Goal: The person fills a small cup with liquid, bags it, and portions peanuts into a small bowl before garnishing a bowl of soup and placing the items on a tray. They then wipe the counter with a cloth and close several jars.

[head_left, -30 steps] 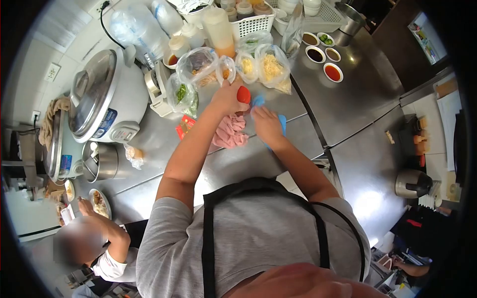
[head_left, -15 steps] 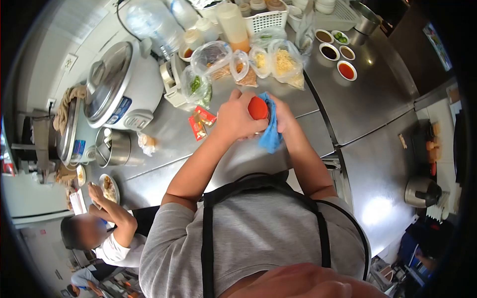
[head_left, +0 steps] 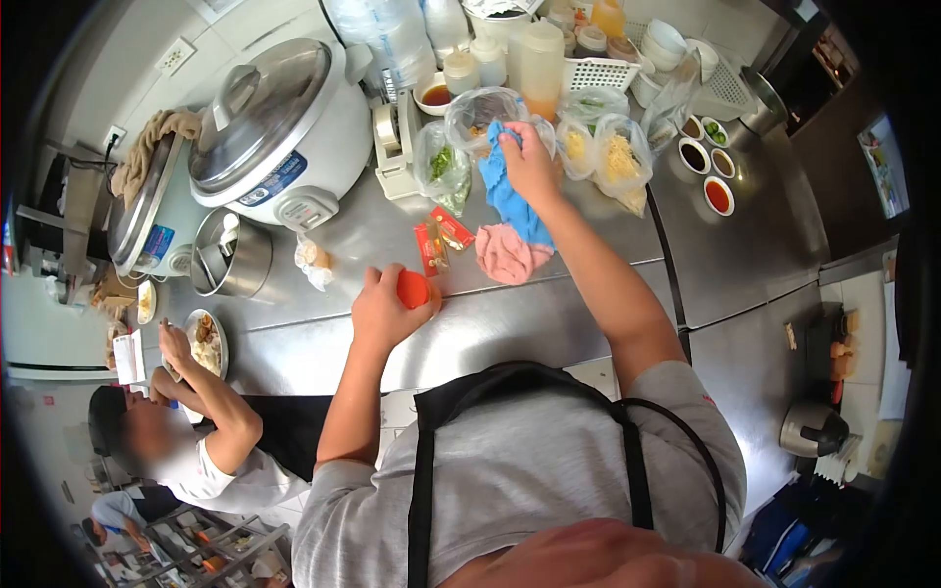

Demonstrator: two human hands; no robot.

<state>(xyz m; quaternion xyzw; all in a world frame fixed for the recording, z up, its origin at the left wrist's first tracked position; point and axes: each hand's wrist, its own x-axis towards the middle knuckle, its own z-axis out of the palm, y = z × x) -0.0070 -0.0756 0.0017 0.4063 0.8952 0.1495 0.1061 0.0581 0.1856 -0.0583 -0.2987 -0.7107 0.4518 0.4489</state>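
My left hand point(head_left: 384, 306) is wrapped round a small cup with a red top point(head_left: 414, 290) near the front edge of the steel counter point(head_left: 323, 343). Further forward and to the right, my right hand point(head_left: 530, 163) pinches a blue cloth point(head_left: 508, 191), which hangs down over the edge of a pink cloth point(head_left: 510, 255). Red packets point(head_left: 431, 248) lie between the cup and the pink cloth. Just beyond my right hand are bags of food, one with green pieces point(head_left: 443, 165) and one with yellow shreds point(head_left: 621, 162).
A large rice cooker point(head_left: 265, 127) and a steel pot point(head_left: 231, 257) stand on the left. Squeeze bottles point(head_left: 539, 69) and a white basket point(head_left: 600, 74) are at the back. Small sauce bowls point(head_left: 718, 196) sit at right. A co-worker point(head_left: 221, 431) is at lower left beside a plate point(head_left: 222, 338).
My hands have moved apart. The cup has gone left with my left hand; the blue cloth has gone forward with my right. The pink cloth now shows, and the view has shifted.
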